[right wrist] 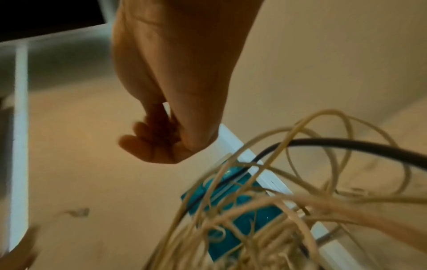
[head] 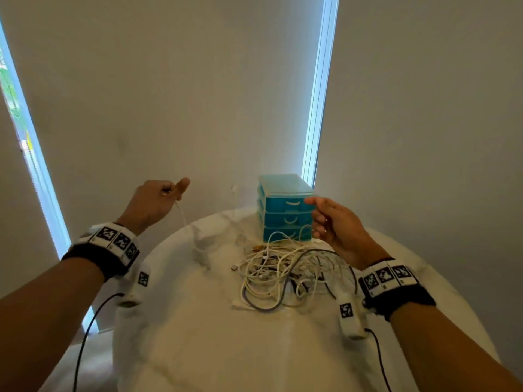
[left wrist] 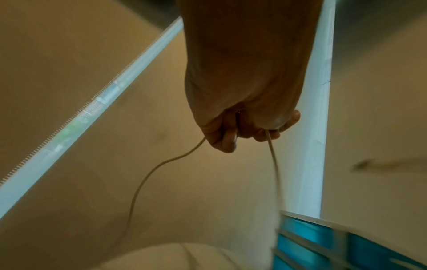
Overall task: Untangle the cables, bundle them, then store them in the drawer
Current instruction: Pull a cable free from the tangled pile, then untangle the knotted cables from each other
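Observation:
My left hand (head: 172,190) is raised above the table's back left and grips a thin white cable (head: 182,215). In the left wrist view the fingers (left wrist: 227,140) curl round that cable (left wrist: 273,157), and two strands hang from the fist. The cable's far part is blurred in the air near the wall. A tangle of white, grey and black cables (head: 283,273) lies on the table. My right hand (head: 318,213) hovers above the tangle's right side, in front of the blue drawer unit (head: 283,210). Its fingers (right wrist: 150,144) are loosely curled and I see nothing in them.
The round white table (head: 198,335) stands against a pale wall with window strips on both sides. The drawer unit (right wrist: 231,201) has three shut drawers and stands at the table's back edge. Cable loops (right wrist: 277,201) rise close under my right wrist.

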A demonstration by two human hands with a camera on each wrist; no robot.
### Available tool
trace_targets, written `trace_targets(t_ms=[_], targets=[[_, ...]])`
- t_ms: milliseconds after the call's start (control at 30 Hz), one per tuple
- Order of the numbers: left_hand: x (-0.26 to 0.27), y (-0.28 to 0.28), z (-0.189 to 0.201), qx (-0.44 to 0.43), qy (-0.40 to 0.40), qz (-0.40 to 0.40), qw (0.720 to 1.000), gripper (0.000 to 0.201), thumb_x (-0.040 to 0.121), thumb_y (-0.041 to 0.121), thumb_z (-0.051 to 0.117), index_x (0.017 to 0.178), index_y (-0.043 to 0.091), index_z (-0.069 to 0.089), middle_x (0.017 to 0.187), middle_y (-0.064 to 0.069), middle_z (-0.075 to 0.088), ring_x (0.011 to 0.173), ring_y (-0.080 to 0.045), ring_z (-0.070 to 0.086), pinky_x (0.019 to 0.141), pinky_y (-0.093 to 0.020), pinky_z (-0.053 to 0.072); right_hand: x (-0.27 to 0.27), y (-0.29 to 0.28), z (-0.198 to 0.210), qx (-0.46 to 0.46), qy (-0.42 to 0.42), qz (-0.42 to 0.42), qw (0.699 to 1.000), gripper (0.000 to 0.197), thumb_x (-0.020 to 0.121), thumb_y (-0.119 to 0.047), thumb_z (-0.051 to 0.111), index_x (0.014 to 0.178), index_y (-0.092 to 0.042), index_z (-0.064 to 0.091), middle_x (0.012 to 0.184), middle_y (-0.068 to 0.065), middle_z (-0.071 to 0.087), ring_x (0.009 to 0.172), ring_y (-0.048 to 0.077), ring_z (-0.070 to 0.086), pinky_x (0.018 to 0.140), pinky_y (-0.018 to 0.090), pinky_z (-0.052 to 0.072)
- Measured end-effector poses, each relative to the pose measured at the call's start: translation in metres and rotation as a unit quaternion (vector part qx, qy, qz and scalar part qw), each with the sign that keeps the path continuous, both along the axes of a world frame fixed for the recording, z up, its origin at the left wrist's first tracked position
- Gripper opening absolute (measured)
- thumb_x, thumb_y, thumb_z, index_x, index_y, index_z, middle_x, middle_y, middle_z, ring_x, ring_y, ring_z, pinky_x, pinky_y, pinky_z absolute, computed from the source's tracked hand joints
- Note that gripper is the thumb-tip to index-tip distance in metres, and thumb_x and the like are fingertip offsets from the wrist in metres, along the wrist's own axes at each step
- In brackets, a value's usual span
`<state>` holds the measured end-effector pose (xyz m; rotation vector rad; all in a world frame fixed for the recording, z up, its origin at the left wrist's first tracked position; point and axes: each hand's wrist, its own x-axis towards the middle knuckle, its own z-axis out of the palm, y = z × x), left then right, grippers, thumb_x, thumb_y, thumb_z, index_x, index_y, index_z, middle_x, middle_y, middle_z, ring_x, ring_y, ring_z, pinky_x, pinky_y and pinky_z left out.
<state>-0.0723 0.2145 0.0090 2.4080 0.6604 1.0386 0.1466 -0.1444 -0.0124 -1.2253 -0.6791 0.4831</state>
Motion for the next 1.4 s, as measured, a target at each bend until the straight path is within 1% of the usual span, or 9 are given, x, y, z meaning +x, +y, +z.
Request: trace_targets(t_ms=[300,467,700,867,1000,1133,1200,1300,1400], targets=[[0.059,-0.121,0.048,0.08,0.034,-0.114,0.99,0.063,0.099,0.072,0.044,0.078,0.022,0.076,0.075,0.011,0.07,0.072,-0.005,0.063,0.068,-0.023,0.04,-0.08,0.082,-0.014,-0.196,-0.244,0.092,0.945,0.083,0.09,-0.061,0.078,0.16,-0.032,0.042,0.163,-0.014,0.045,0.14,0.007,0.046,0.111,0.03,0.041],[0.048,-0.115,0.067,0.06,-0.02,-0.094,0.994,0.062,0.096,0.076,0.047,0.078,0.024,0.076,0.081,0.009,0.073,0.079,-0.005,0.064,0.074,-0.029,0.042,-0.075,0.086,-0.029,-0.206,-0.298,0.158,0.919,0.037,0.11,-0.046,0.056,0.118,-0.016,0.076,0.113,-0.005,0.081,0.115,0.012,0.072,0.116,0.044,0.049],[0.005,-0.011,0.015,0.027,-0.068,0.082,0.994,0.072,0.094,0.084,0.043,0.071,0.022,0.07,0.079,-0.002,0.074,0.083,-0.031,0.07,0.081,-0.041,0.048,-0.034,0.025,-0.012,-0.118,-0.209,0.055,0.969,0.042,0.111,-0.043,0.054,0.1,-0.007,0.072,0.067,-0.001,0.052,0.063,0.015,0.055,0.075,0.033,0.056],[-0.002,0.009,-0.021,0.021,0.221,0.106,0.969,0.112,0.063,0.111,0.012,0.08,0.022,0.078,0.087,-0.005,0.076,0.089,-0.031,0.072,0.087,-0.043,0.055,-0.033,0.03,0.004,-0.196,-0.197,0.016,0.96,0.035,0.116,-0.036,0.045,0.116,-0.011,0.069,0.068,-0.003,0.044,0.052,0.009,0.037,0.048,0.022,0.034],[0.016,-0.053,-0.003,0.098,0.393,0.171,0.898,0.09,0.095,0.084,0.011,0.131,0.026,0.069,0.152,-0.014,0.05,0.149,-0.043,0.031,0.112,-0.055,0.037,-0.049,0.046,0.012,-0.227,-0.106,0.081,0.965,0.014,0.109,-0.005,0.041,0.112,-0.011,0.054,0.078,0.001,0.049,0.056,0.008,0.04,0.05,0.02,0.034],[0.042,-0.13,0.022,0.035,0.26,-0.086,0.961,0.079,0.105,0.066,-0.002,0.152,0.03,0.05,0.148,-0.009,0.059,0.146,-0.03,0.045,0.116,-0.043,0.038,-0.056,0.057,0.009,-0.211,-0.208,0.026,0.955,0.019,0.11,-0.009,0.054,0.117,-0.014,0.071,0.085,0.0,0.064,0.072,0.009,0.057,0.066,0.021,0.048],[0.052,-0.165,0.022,-0.162,0.208,-0.293,0.919,0.068,0.11,0.052,-0.004,0.159,0.031,0.038,0.13,0.002,0.068,0.12,-0.008,0.066,0.098,-0.015,0.048,-0.052,0.055,0.007,-0.158,-0.237,-0.027,0.958,0.015,0.107,-0.017,0.066,0.112,-0.022,0.078,0.095,-0.004,0.076,0.082,0.01,0.071,0.077,0.024,0.056],[0.062,-0.182,0.009,-0.196,0.177,-0.285,0.922,0.068,0.109,0.058,0.0,0.139,0.034,0.055,0.092,0.003,0.065,0.083,-0.011,0.061,0.072,-0.022,0.052,-0.043,0.044,0.002,-0.069,-0.189,-0.097,0.975,0.021,0.095,-0.021,0.082,0.114,-0.015,0.076,0.102,0.006,0.08,0.089,0.019,0.08,0.08,0.03,0.065],[0.069,-0.164,-0.003,-0.079,0.138,-0.22,0.962,0.058,0.106,0.068,0.03,0.101,0.03,0.073,0.104,0.002,0.075,0.094,-0.018,0.066,0.083,-0.035,0.053,-0.033,0.032,-0.005,-0.024,-0.138,-0.115,0.983,0.023,0.096,-0.02,0.082,0.111,-0.004,0.074,0.102,0.015,0.08,0.092,0.026,0.081,0.084,0.039,0.068]])
